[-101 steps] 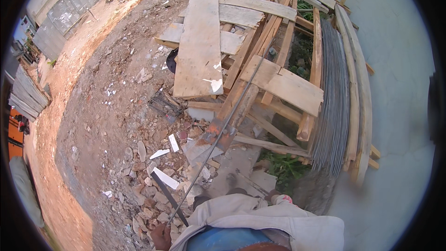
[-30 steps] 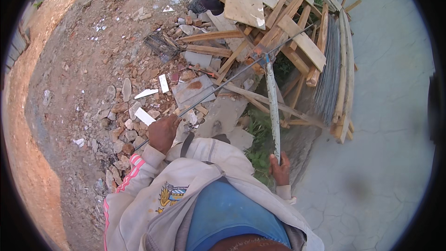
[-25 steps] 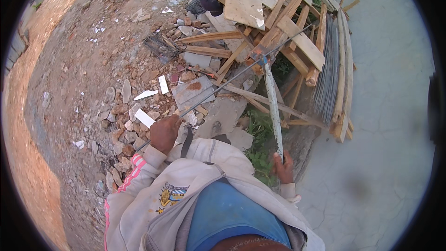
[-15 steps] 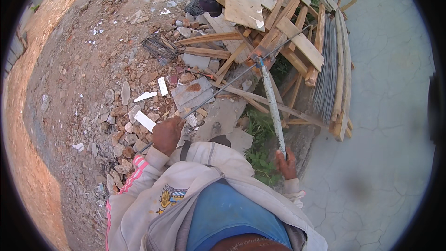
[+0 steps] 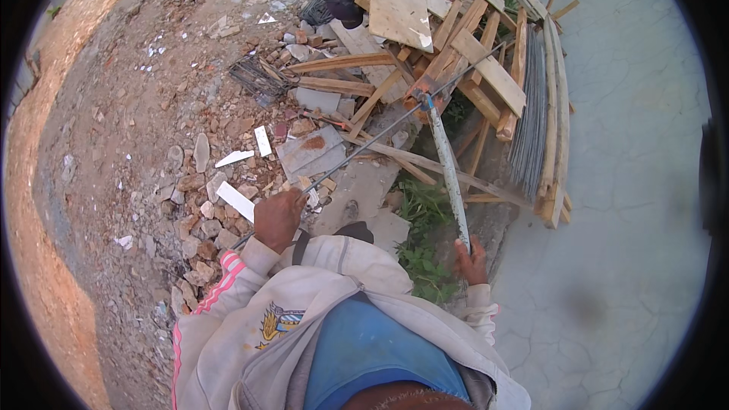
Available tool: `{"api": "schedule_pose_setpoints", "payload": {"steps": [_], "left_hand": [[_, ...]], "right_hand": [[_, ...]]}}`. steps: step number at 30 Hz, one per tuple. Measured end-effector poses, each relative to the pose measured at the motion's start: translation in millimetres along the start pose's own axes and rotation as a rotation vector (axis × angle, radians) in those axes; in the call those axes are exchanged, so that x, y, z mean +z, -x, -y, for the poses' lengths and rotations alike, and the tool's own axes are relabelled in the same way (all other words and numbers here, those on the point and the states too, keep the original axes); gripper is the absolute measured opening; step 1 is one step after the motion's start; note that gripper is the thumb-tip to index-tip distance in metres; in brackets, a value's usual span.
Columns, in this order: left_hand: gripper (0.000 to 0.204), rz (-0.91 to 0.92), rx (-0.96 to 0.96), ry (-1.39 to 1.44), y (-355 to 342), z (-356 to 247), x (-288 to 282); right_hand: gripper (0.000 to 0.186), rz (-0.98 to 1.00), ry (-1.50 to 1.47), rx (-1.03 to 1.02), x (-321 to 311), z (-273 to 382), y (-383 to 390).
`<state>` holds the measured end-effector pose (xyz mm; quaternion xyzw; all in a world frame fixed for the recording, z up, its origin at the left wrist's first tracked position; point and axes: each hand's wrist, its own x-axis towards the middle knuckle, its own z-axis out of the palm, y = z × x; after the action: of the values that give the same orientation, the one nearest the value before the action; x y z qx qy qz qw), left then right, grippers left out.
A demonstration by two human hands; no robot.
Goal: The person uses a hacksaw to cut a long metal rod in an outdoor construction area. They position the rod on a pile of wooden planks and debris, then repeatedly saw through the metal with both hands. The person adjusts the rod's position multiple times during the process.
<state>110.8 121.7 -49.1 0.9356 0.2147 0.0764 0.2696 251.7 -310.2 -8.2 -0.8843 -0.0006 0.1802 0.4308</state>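
Note:
My left hand (image 5: 277, 216) is closed round a long thin steel bar (image 5: 345, 163), which runs diagonally up to the wood pile, across a rusty orange metal fixture (image 5: 418, 95). My right hand (image 5: 471, 258), lower right, grips the lower end of a long, chipped white pipe (image 5: 448, 167); its blue upper end meets the bar at that fixture. Whether that end is hooked round the bar is too small to tell. A pale jacket and blue shirt fill the lower middle.
Boards and timbers (image 5: 399, 0) are piled ahead, beside bundled steel bars (image 5: 528, 152) at right. Rubble (image 5: 205, 235) and tile pieces cover the dirt at left. Weeds (image 5: 425, 250) grow beside my right hand; a cracked grey slab (image 5: 615, 182) runs along the right.
Since the first frame my view has tilted down and my left hand has moved up along with the bar; the white pipe appeared in my right hand. Over the last second my right hand shifted slightly rightward.

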Motion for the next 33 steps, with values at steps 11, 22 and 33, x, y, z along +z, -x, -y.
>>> {"api": "schedule_pose_setpoints", "payload": {"steps": [11, 22, 33], "left_hand": [[0.026, -0.011, 0.037, -0.019, 0, 5, -2], [0.026, -0.007, 0.009, -0.04, -1, 2, 5], [0.029, -0.037, 0.078, -0.052, -10, 10, 3]], "right_hand": [[0.031, 0.032, 0.081, -0.007, 12, 14, 18], [0.042, 0.038, 0.093, 0.005, 0, 18, 7], [0.044, 0.003, 0.12, -0.053, 14, -12, 28]]}}
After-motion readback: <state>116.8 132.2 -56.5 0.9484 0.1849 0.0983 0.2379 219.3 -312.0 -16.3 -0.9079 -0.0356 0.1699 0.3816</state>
